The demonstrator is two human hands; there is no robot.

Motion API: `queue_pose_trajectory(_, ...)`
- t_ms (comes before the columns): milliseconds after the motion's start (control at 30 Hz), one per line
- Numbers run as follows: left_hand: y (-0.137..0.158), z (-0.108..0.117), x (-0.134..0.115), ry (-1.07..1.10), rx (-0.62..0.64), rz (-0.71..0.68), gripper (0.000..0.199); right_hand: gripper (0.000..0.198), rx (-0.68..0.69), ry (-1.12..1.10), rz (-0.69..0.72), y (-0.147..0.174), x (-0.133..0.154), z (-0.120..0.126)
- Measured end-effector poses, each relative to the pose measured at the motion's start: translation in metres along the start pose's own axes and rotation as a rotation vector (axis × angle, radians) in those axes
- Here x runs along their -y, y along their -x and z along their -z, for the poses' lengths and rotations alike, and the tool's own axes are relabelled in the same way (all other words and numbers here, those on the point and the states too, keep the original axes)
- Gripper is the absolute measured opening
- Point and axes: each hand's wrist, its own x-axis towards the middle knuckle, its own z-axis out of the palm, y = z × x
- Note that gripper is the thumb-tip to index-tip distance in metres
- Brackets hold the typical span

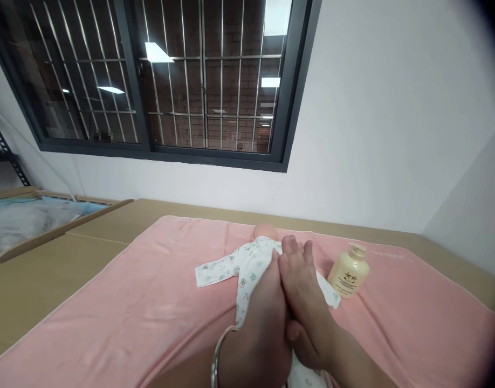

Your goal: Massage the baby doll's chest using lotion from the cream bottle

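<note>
My left hand (pixel 267 310), with a silver bangle (pixel 215 358) at the wrist, presses palm to palm against my right hand (pixel 302 275). Fingers on both are stretched out rather than curled; whether anything lies between the palms is hidden. Below and behind them lies what looks like a baby doll (pixel 265 231) in a white printed outfit (pixel 249 264), its sleeves spread to the sides. My hands cover much of its body. Right of the hands, a pale yellow lotion bottle (pixel 348 272) leans slightly near the end of one sleeve.
A pink blanket (pixel 162 285) with a few folds covers the tan tabletop (pixel 102 226). At the far left, a wood-edged compartment (pixel 41 240) holds bluish-white bedding. Behind the table rise a white wall (pixel 377 134) and a barred, dark-framed window (pixel 215 156).
</note>
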Motion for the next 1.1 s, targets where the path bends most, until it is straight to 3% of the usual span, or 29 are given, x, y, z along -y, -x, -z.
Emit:
queue_pose_trajectory(133, -0.006, 0.004, -0.025, 0.054, -0.027, -0.08, 0.05, 0.07, 0.103, -0.017, 0.074, -0.01, 0.013, 0.005)
queue_pose_trajectory(267, -0.018, 0.022, -0.038, 0.011, -0.12, -0.331, 0.051, 0.068, 0.165, -0.047, 0.115, -0.009, 0.022, 0.015)
queue_pose_trajectory(333, -0.035, 0.033, -0.035, -0.064, -0.178, -0.488, 0.044, 0.058, 0.18, -0.077, 0.078, -0.009, 0.014, 0.016)
queue_pose_trajectory(400, -0.058, 0.046, -0.025, -0.19, -0.269, -0.598, 0.036, 0.048, 0.217, -0.072, -0.055, -0.011, -0.002, 0.011)
queue_pose_trajectory(533, -0.108, 0.078, 0.003, -0.578, -0.398, -0.597, 0.025, 0.047, 0.322, 0.063, -0.361, -0.011, -0.032, -0.016)
queue_pose_trajectory(733, -0.149, 0.134, 0.044, -0.988, -0.423, -0.568, 0.027, 0.053, 0.534, 0.095, -0.491, 0.004, -0.065, -0.081)
queue_pose_trajectory(900, -0.154, 0.153, 0.06, -1.127, -0.408, -0.691, 0.029, 0.059, 0.461, 0.148, -0.694, 0.005, -0.104, -0.109)
queue_pose_trajectory(1000, -0.152, 0.152, 0.06, -1.094, -0.387, -0.708, 0.032, 0.057, 0.436, 0.147, -0.635, 0.004, -0.11, -0.109)
queue_pose_trajectory(1100, -0.15, 0.15, 0.059, -1.078, -0.378, -0.719, 0.035, 0.051, 0.412, 0.102, -0.427, 0.011, -0.102, -0.103)
